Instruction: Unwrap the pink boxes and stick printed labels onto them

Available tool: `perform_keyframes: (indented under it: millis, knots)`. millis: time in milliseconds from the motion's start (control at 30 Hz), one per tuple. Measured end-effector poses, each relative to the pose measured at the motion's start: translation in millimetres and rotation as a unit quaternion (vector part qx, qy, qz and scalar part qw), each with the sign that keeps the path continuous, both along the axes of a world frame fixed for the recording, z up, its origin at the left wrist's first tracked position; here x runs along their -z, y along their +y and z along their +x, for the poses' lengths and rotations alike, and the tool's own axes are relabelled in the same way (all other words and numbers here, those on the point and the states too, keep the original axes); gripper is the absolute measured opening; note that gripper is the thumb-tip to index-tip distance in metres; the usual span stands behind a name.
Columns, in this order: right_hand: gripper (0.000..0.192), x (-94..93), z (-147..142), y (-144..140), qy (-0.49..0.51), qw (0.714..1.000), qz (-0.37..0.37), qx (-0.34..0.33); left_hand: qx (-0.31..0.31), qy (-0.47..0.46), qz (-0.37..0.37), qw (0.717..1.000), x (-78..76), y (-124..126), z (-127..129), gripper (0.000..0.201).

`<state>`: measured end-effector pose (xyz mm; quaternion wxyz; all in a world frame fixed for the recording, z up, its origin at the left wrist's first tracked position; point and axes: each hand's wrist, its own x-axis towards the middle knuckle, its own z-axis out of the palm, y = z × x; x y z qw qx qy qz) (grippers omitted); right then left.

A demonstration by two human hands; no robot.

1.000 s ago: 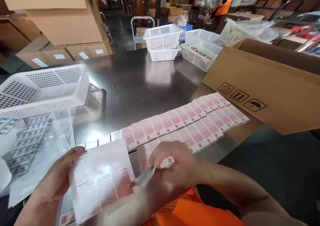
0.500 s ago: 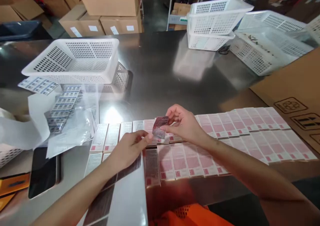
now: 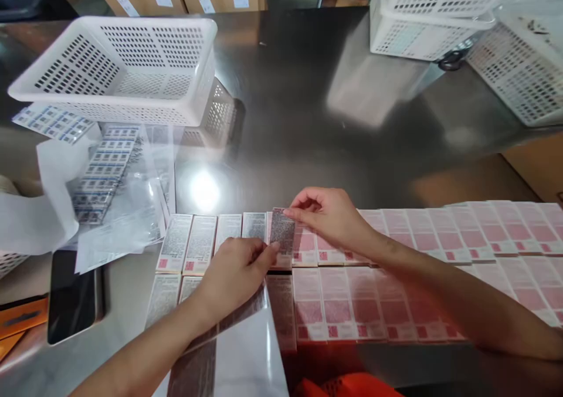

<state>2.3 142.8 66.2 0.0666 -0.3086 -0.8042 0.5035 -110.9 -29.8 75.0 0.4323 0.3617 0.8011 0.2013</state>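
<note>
A clear sticker [image 3: 282, 233] with dense dark print lies over one small flat box in the upper row of boxes [image 3: 305, 247]. At its top edge, my right hand [image 3: 328, 215] pinches it between thumb and forefinger. Lower down, my left hand [image 3: 237, 274] is closed, its thumb on the sticker's lower left corner; its other fingertips are hidden. Under my left forearm lies a glossy sheet of dark printed stickers [image 3: 193, 367]. Boxes to the left [image 3: 201, 244] show dark print over their faces, while those to the right [image 3: 338, 303] show plain pink and white faces.
A white perforated basket [image 3: 200, 107] stands at the back left. Near it lie plastic bags and printed label sheets [image 3: 105, 174], with a phone [image 3: 73, 297] in front. Stacked white baskets [image 3: 413, 36] stand back right, and a cardboard box [image 3: 536, 162] is at the right.
The sticker has come down from a tilted, bent position in my right hand to lie flat over a box. My left thumb now touches its lower corner. The view has tipped downward.
</note>
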Motion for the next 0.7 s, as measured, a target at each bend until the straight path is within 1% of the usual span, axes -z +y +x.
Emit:
perform_keyframes:
  millis: [67, 200, 300, 433, 567, 700]
  knots:
    - [0.023, 4.5, -5.4, 1.8, -0.023, 1.000, -0.002, -0.015, 0.011, 0.009, -0.021, 1.000, 3.9, 1.9, -2.2, 0.048]
    - [0.023, 13.6, -11.0, 2.5, -0.055, 0.998, -0.012, -0.029, 0.042, 0.018, -0.038, 0.998, 10.6, 4.3, -4.2, 0.045]
    - [0.026, 18.5, -12.4, 3.3, -0.067, 0.997, -0.003, -0.030, 0.067, 0.039, -0.056, 0.995, 13.1, 4.6, -3.8, 0.044]
    - [0.023, 23.1, -13.7, 5.2, -0.077, 0.996, 0.008, -0.034, 0.095, 0.071, -0.082, 0.990, 14.2, 5.2, -3.3, 0.045]
    - [0.021, 25.6, -15.1, 6.2, -0.083, 0.996, 0.014, -0.033, 0.106, 0.075, -0.099, 0.987, 15.4, 7.9, -5.0, 0.045]
    - [0.021, 26.4, -15.8, 6.3, -0.093, 0.995, 0.021, -0.032, 0.100, 0.059, -0.102, 0.988, 16.9, 9.9, -7.7, 0.044]
